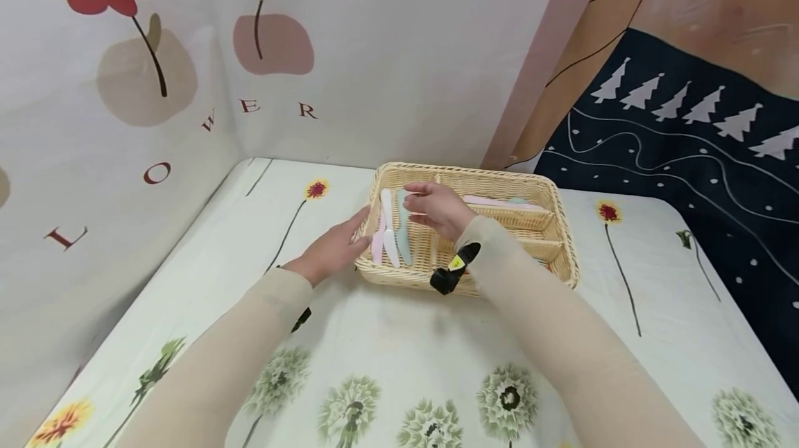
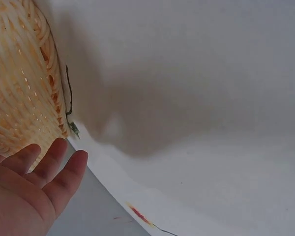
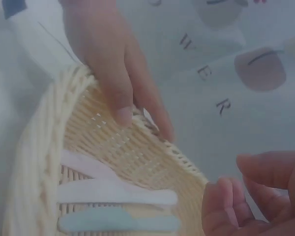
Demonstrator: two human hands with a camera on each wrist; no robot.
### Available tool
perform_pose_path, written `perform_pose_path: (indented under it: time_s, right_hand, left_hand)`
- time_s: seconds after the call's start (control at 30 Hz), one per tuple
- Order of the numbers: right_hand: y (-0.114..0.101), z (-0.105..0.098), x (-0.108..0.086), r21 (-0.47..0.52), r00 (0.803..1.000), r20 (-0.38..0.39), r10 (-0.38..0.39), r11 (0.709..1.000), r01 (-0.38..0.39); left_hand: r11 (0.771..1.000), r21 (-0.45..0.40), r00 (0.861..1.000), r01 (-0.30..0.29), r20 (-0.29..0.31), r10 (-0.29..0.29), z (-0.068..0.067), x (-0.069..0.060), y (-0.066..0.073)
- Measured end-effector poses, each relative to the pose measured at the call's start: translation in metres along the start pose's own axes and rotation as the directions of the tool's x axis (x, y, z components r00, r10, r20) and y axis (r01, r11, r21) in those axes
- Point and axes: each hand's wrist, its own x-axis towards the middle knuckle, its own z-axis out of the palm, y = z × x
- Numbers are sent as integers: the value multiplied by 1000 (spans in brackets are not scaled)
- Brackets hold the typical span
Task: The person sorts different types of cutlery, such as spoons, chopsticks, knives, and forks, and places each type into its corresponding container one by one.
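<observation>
A woven basket with dividers stands on the table. My left hand holds its left rim, thumb over the inside and fingers along the outer wall, as the right wrist view shows. In the left compartment lie a pink plastic knife, a white plastic knife and a mint-green plastic knife, side by side. Over that compartment, near the green knife, hovers my right hand, its fingers loosely bent and nothing seen between them. My right hand and forearm hide part of the basket's middle.
A long pink piece lies in the back right compartment with a bit of mint green beside it. Dividers split the basket's right side. Printed curtains hang close behind the basket. A floral cloth covers the table.
</observation>
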Motion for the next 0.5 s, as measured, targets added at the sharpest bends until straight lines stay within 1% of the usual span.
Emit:
perform_pose_path:
  time_s: [0.1,0.17,0.23,0.3,0.4,0.5]
  right_hand:
    - [-1,-4,-14,-66,998,12,-55,996,56]
    - [0,-9,-23,-112,996,11,-94,989,95]
    - [2,-15,-32,-155,991,18,-134,979,135]
    - [4,-23,-40,-176,985,24,-170,969,172]
    - [7,-36,-51,-182,974,25,-224,957,225]
    - [7,-49,-62,-218,963,-1,-271,939,264]
  left_hand:
    - [1000,-27,999,2,-33,-3,-4,-2,-1]
    - [999,-36,998,-7,-63,4,-8,-4,-1]
    - [999,-45,996,-10,-94,6,-11,-10,-1]
    - [999,-43,992,-19,-122,14,-15,-17,-3]
    - [999,-38,986,-33,-163,26,-18,-27,-10]
    - [999,-7,978,-36,-205,33,-23,-36,-18]
